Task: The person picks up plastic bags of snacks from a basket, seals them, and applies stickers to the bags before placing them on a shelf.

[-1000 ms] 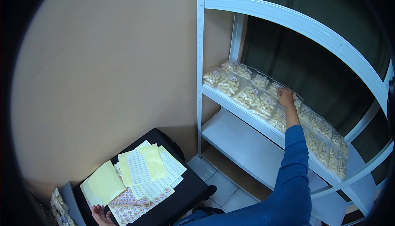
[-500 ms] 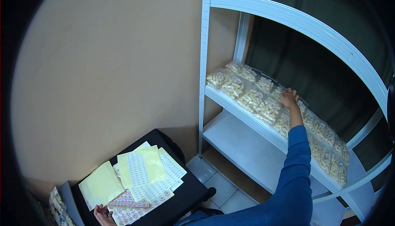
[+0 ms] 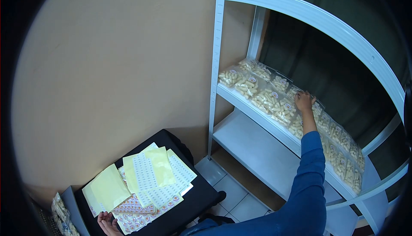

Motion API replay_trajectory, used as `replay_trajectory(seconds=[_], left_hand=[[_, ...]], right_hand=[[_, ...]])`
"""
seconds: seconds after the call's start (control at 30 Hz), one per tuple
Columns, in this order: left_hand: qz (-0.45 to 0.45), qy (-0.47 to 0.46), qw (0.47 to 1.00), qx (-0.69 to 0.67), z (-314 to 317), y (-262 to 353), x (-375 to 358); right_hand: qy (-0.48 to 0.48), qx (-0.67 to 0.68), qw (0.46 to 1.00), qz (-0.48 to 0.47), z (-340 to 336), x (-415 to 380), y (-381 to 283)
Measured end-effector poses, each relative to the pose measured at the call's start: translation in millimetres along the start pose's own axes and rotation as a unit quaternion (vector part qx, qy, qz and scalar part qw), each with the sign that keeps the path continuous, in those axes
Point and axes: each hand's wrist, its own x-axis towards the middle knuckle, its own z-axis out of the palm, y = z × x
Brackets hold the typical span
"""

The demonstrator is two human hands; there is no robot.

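Observation:
My right hand [image 3: 305, 101] reaches across the shelf, its fingers bent over the top of a clear bag of pale, finger-shaped snacks [image 3: 316, 109] in the back row. The hand partly covers that bag. Other such bags [image 3: 283, 109], several bearing a small round label, lie in two rows along the shelf. Low on the left, my left hand [image 3: 107, 224] is empty, fingers loosely bent and apart. It rests by the near edge of sticker sheets [image 3: 134, 204] printed with round labels and a yellow backing sheet [image 3: 106, 188].
White metal shelving [image 3: 217, 55] stands on the right, with a lower shelf board [image 3: 257, 148] under the bags. A black-covered table [image 3: 201, 197] holds sheets with small printed rows [image 3: 180, 170]. A crate with more bagged snacks [image 3: 62, 212] sits at the lower left, beside the beige wall.
The view has shifted slightly. My right hand stays at the back-row bag, its fingers a little more extended. My left hand has hardly moved.

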Motion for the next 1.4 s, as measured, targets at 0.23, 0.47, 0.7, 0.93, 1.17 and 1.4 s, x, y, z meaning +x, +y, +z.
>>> replay_trajectory(seconds=[0.23, 0.47, 0.7, 0.93, 1.17, 1.4], left_hand=[[0.052, -0.082, 0.994, 0.059, -31.7, 0.0, 11.9], [0.129, -0.02, 0.984, 0.122, -94.1, 26.9, 23.6], [0.161, 0.103, 0.972, 0.137, -225.5, 17.3, 63.7], [0.112, 0.194, 0.88, 0.419, -328.7, -16.0, 108.8], [0.111, 0.176, 0.781, 0.589, -420.3, 18.7, 70.6], [0.023, 0.159, 0.72, 0.675, -471.3, -1.3, 54.3]], right_hand=[[0.286, 0.137, 0.948, 0.031, -8.5, -12.6, 3.9], [0.382, 0.274, 0.853, -0.226, -53.0, -154.2, -107.9], [0.114, 0.529, 0.817, -0.197, 34.7, -368.2, -234.0], [-0.121, 0.506, 0.704, -0.484, 6.1, -602.6, -352.0], [-0.189, 0.502, 0.615, -0.578, -25.5, -701.7, -387.2], [-0.2, 0.473, 0.628, -0.585, -24.5, -715.8, -389.8]])
